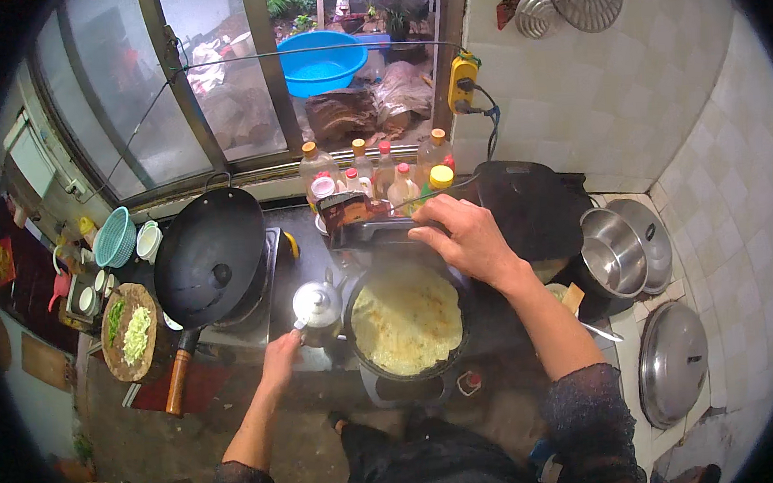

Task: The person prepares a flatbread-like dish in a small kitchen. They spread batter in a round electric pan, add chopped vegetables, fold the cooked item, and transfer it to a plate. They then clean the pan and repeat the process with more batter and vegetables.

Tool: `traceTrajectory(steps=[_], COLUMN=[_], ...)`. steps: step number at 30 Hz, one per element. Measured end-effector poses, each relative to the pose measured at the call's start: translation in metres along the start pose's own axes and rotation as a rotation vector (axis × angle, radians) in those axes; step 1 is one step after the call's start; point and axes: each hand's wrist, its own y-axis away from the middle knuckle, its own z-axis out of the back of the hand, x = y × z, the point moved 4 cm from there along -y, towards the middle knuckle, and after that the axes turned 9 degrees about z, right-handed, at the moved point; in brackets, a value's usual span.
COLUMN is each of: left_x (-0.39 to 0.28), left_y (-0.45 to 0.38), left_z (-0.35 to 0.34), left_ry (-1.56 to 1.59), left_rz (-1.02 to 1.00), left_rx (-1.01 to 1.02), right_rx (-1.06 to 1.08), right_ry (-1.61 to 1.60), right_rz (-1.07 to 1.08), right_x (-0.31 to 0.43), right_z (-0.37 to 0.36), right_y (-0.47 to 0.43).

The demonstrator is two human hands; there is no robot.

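Note:
My left hand (281, 361) grips the handle of a small lidded metal pot (317, 305), just left of an electric griddle. My right hand (462, 237) holds the edge of the griddle's raised dark lid (376, 232), tilted up at the back. In the round black griddle pan (411, 375) lies a thin yellowish flatbread (408, 320) with lightly browned patches. Haze hangs over its far side. A wok (208, 252) with a wooden handle rests on a stove at the left. Beyond it, a round wooden board (113, 356) carries shredded pale vegetable (137, 335) and chopped greens (116, 321).
Several bottles (403, 187) stand behind the griddle lid, below the window. A cord runs from a yellow power strip (463, 81) towards the counter. At right are a steel pot (613, 251), a domed lid (673, 363) and a large black object (530, 206).

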Motion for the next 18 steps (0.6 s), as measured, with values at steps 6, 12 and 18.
traceTrajectory(steps=[6, 12, 18], left_x=[0.021, 0.027, 0.031], left_y=[0.024, 0.067, 0.099], left_z=[0.004, 0.000, -0.025], left_ry=[0.029, 0.006, -0.006], left_rz=[0.074, 0.040, 0.040], left_rx=[-0.003, 0.082, 0.188], right_rx=[-0.028, -0.041, -0.082], right_ry=[-0.002, -0.013, -0.005], right_rz=[0.036, 0.028, 0.058], right_x=[-0.003, -0.007, -0.004], right_z=[-0.001, -0.003, -0.001], right_y=[-0.002, 0.000, -0.004])
